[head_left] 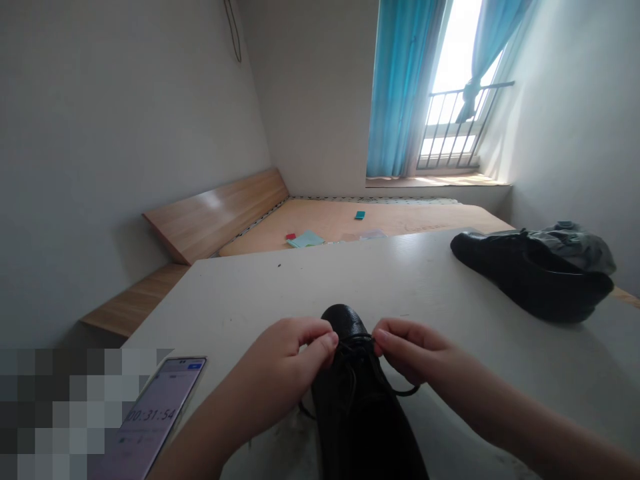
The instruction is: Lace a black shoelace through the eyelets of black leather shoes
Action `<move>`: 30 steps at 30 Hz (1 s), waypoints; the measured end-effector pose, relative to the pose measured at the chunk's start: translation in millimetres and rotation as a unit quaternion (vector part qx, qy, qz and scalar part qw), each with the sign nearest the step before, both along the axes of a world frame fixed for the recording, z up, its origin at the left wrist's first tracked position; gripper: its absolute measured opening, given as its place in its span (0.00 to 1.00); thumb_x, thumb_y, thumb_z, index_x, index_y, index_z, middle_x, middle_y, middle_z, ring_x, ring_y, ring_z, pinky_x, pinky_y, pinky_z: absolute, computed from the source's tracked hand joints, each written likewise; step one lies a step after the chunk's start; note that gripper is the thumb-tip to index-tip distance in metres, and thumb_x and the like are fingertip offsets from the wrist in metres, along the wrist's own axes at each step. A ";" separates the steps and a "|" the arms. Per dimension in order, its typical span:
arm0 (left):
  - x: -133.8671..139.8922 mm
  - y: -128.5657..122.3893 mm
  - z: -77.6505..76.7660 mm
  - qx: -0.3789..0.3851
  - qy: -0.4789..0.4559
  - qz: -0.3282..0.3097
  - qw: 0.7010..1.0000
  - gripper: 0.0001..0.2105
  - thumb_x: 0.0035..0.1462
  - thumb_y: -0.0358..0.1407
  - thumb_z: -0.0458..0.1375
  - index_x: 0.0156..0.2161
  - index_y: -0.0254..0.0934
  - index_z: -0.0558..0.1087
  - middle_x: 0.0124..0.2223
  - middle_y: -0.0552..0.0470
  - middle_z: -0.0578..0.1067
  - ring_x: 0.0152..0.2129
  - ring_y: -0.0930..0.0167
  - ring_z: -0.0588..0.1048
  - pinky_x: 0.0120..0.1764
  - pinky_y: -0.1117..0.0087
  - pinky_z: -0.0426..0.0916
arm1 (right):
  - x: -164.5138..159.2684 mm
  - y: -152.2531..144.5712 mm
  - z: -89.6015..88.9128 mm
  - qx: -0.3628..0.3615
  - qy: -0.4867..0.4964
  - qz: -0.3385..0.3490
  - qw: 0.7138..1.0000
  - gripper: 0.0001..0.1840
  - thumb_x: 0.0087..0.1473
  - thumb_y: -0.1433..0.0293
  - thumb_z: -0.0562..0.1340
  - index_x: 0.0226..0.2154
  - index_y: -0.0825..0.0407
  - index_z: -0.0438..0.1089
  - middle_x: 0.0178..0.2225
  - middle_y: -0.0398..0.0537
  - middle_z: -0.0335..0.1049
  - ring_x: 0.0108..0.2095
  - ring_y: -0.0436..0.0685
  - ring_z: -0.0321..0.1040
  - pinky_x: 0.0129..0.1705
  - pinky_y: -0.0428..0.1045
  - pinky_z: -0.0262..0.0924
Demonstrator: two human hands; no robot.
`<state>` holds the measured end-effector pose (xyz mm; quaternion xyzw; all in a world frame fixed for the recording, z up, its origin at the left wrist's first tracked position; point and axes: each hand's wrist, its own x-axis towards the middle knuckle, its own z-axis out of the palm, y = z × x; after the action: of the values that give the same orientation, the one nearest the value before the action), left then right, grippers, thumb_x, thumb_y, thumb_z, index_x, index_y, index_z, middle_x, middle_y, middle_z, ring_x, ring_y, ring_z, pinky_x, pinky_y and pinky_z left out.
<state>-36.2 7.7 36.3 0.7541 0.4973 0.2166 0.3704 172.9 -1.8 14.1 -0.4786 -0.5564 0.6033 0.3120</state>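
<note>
A black lace-up shoe (365, 420) rests on the white table, its toe pointing away from me. My left hand (305, 350) is at the left of the lacing, thumb and forefinger pinched on the shoelace. On the other side, my right hand (407, 347) pinches the black shoelace (407, 392) too, and a loose length of it curves out below the fingers. Another bit of lace shows at the shoe's left side, beneath my left hand. The exact grip points are partly hidden by the fingertips.
A second black shoe (535, 273) lies at the table's right, beside a crumpled grey-green plastic bag (580, 247). A phone (155, 407) showing a timer lies at the left. Beyond the white table (240, 287) is a bed (425, 217) with small items, below a curtained window.
</note>
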 end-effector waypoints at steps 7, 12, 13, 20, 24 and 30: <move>2.1 21.1 -18.6 0.012 -0.055 0.071 0.996 0.16 0.58 0.43 0.48 0.23 0.38 0.65 0.25 0.54 0.68 0.28 0.67 0.68 0.37 0.66 0.60 | -2.0 39.7 0.2 -0.018 0.036 0.014 0.999 0.18 0.52 0.57 0.62 0.23 0.53 0.60 0.19 0.35 0.46 0.20 0.45 0.39 0.22 0.46 0.33; 2.5 25.3 -24.3 -0.044 -0.177 0.129 0.975 0.15 0.58 0.46 0.51 0.28 0.37 0.69 0.31 0.50 0.72 0.34 0.64 0.71 0.40 0.63 0.65 | -7.1 52.6 -1.5 -0.002 0.041 0.006 0.999 0.20 0.52 0.60 0.61 0.20 0.52 0.55 0.19 0.36 0.49 0.20 0.44 0.42 0.22 0.46 0.33; 3.8 24.0 -24.4 -0.052 -0.201 0.137 0.969 0.15 0.58 0.46 0.52 0.28 0.37 0.68 0.32 0.50 0.72 0.35 0.64 0.71 0.41 0.63 0.66 | -8.1 52.4 -3.2 0.003 0.047 0.003 0.999 0.20 0.53 0.59 0.60 0.20 0.52 0.55 0.19 0.36 0.49 0.20 0.44 0.42 0.22 0.46 0.35; 17.3 23.0 -33.4 -0.054 -0.333 0.170 0.926 0.15 0.59 0.46 0.54 0.28 0.37 0.68 0.31 0.53 0.69 0.33 0.69 0.68 0.38 0.70 0.64 | -13.9 48.2 -13.9 0.020 0.129 0.005 0.991 0.19 0.59 0.58 0.57 0.24 0.53 0.59 0.21 0.40 0.61 0.21 0.46 0.48 0.26 0.46 0.43; 16.7 30.3 -41.1 -0.086 -0.390 0.209 0.892 0.13 0.55 0.43 0.58 0.26 0.37 0.67 0.28 0.55 0.69 0.29 0.70 0.69 0.37 0.70 0.64 | -12.6 52.3 -18.1 0.018 0.138 0.006 0.990 0.17 0.59 0.59 0.57 0.26 0.53 0.62 0.26 0.42 0.66 0.22 0.46 0.47 0.26 0.47 0.41; 21.8 20.9 -36.7 -0.041 -0.376 0.205 0.903 0.13 0.55 0.38 0.56 0.22 0.37 0.66 0.29 0.54 0.68 0.35 0.68 0.69 0.44 0.68 0.62 | -3.8 59.5 -18.0 0.027 0.125 -0.007 0.992 0.17 0.57 0.59 0.59 0.24 0.53 0.61 0.24 0.40 0.61 0.23 0.47 0.47 0.26 0.46 0.43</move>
<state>-14.5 28.6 -0.3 0.4820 0.4731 0.5345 0.5081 169.1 57.7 -3.9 -0.3946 -0.5261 0.6407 0.3963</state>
